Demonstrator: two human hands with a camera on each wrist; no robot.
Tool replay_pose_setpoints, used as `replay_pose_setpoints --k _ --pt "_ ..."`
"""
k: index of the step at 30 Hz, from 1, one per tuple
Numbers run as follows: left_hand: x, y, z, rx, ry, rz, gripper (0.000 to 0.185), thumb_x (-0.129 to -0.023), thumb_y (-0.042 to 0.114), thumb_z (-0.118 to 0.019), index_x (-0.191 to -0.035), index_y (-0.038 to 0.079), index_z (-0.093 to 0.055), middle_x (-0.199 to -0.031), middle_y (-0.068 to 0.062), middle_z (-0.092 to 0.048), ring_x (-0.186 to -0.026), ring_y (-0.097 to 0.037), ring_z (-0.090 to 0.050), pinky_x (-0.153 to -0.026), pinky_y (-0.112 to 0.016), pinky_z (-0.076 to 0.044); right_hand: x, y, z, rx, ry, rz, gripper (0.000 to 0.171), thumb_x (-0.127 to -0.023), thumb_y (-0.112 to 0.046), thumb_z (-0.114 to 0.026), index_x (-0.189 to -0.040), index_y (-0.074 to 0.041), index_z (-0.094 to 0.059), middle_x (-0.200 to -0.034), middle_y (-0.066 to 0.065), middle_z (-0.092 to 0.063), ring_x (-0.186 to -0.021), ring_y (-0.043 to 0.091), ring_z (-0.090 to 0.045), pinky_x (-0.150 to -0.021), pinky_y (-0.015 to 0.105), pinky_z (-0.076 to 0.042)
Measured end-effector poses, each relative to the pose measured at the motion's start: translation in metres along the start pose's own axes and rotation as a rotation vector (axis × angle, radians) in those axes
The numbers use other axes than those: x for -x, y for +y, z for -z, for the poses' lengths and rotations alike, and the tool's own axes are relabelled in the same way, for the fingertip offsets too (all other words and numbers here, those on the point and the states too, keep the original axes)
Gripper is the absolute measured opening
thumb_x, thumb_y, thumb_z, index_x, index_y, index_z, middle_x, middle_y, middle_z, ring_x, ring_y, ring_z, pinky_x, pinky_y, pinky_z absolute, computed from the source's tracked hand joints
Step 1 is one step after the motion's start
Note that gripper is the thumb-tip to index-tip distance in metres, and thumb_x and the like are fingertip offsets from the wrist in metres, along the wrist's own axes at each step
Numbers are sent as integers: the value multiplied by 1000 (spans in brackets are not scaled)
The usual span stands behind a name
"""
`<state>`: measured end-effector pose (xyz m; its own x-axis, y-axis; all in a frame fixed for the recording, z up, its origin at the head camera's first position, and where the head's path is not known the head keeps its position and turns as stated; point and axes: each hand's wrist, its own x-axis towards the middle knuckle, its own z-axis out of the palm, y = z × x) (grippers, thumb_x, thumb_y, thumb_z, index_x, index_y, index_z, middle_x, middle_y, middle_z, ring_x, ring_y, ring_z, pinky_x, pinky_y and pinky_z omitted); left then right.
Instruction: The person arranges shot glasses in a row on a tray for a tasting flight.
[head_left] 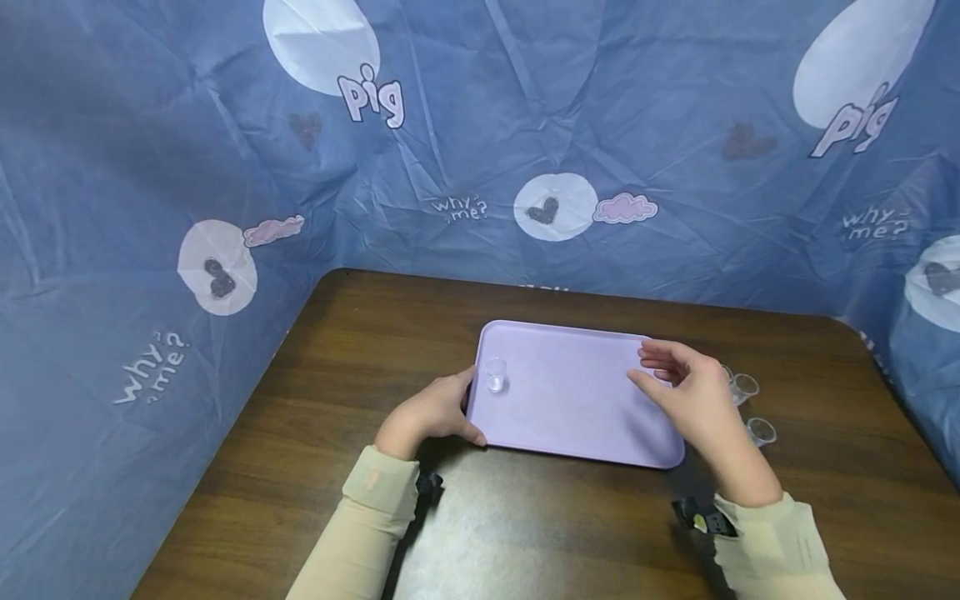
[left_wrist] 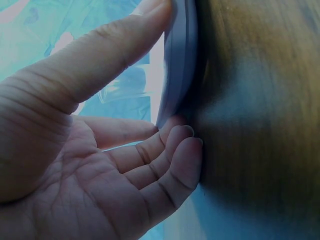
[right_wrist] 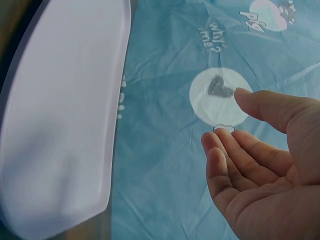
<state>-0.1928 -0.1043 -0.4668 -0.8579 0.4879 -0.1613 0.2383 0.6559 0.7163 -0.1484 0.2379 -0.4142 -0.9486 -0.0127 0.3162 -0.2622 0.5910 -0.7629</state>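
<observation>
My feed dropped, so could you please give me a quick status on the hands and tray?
Left hand holds tray edge. Right hand open above tray, empty. One small cup on tray, two cups beside it.

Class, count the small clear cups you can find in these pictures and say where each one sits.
3. One clear cup stands on the lilac tray near its left edge; two cups lie on the table right of the tray. The right hand may hide others.
</observation>
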Motion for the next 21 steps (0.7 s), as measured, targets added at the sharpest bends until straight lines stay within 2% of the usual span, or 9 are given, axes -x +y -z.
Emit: replay_pose_setpoints --k 4,10,17,21 --pt "0 0 0 3 1 -11 106 -60 10 -100 -149 0 -42 -114 -14 -65 -103 -26 -61 -94 -43 -47 4 1 9 20 7 -12 40 -88 -13 -82 -122 2 -69 -108 12 -72 -98 28 -69 -78 18 -51" --pt "-1 -2 -1 3 -3 -10 105 -60 11 -100 -148 -2 -43 -112 -13 -66 -101 -26 -61 -92 -42 -48 9 2 25 33 30 -39 41 -88 -14 -82 -123 2 -68 -108 15 -72 -93 10 -67 -77 13 -50" --pt "-2 -4 -2 -1 6 -13 107 -60 11 -100 -148 -2 -42 -112 -13 -66 -102 -26 -61 -93 -43 -48 15 4 40 84 52 -57 45 -88 -16 -82 -127 3 -67 -111 16 -71 -97 18 -67 -78 11 -48" --pt "-2 -5 -2 -3 5 -22 106 -59 12 -100 -147 -2 -43 -112 -13 -66 -101 -25 -61 -93 -43 -48 20 8 47 87 62 -67 45 -88 -17 -82 -126 2 -67 -112 18 -70 -96 8 -66 -78 10 -47"
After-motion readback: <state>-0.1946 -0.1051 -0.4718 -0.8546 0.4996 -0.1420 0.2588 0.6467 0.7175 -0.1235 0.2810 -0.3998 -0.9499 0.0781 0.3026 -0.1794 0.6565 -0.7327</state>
